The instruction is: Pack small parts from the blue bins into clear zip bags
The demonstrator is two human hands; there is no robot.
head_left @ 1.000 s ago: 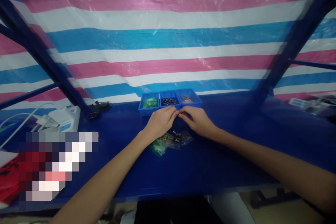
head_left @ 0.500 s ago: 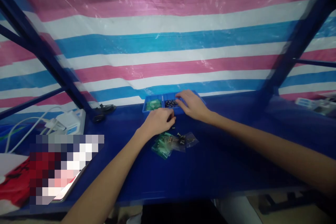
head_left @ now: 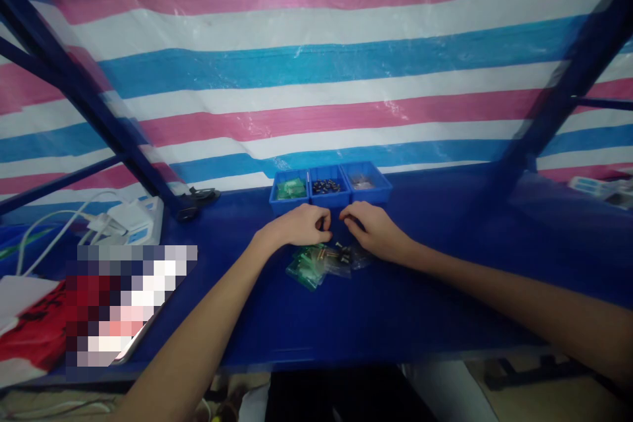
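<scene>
My left hand (head_left: 300, 226) and my right hand (head_left: 372, 231) rest close together on the blue table (head_left: 425, 277), fingertips almost meeting. Both have their fingers curled in a pinch; what they hold is too small to name. Just below them lies a pile of small clear bags (head_left: 321, 262) with green parts and brass screws. Behind the hands stand three small blue bins: the left bin (head_left: 289, 189) holds green parts, the middle bin (head_left: 325, 187) dark parts, the right bin (head_left: 364, 183) pale parts.
A striped pink, white and blue tarp (head_left: 316, 66) hangs behind the table. Dark blue frame posts (head_left: 84, 105) slant at left and right. White chargers and cables (head_left: 123, 217) lie at the left, next to a red and white item (head_left: 30, 336).
My right hand went up to the middle bin half a second ago and has come back down beside my left hand. The left hand stayed near the bags.
</scene>
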